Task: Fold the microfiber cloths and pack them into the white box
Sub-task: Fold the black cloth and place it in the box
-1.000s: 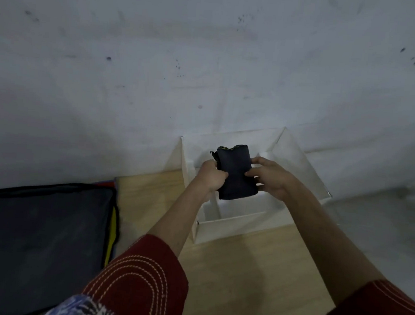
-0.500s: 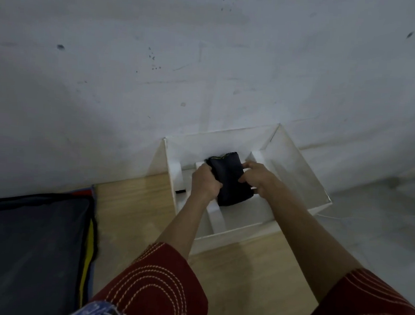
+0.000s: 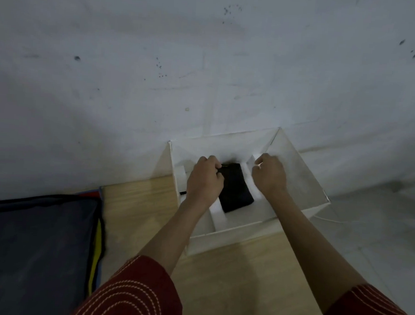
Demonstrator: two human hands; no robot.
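Observation:
A folded black microfiber cloth (image 3: 236, 187) lies flat in the middle compartment of the white box (image 3: 297, 164), between two white dividers. My left hand (image 3: 204, 179) is over the box, its fingertips pinching the cloth's far left corner. My right hand (image 3: 269, 173) hovers just right of the cloth, over the right divider, fingers curled and holding nothing. The box stands against the white wall on a wooden board (image 3: 229, 283).
A dark blue cushion (image 3: 30, 247) with yellow and red edging lies at the left on the board. A small black item (image 3: 183, 192) peeks out in the box's left compartment. Pale floor and a thin white cable (image 3: 338, 220) are at the right.
Both hands lowered the cloth from above the box into its middle compartment. My right hand let go and moved to the right; my left hand still touches the cloth's corner.

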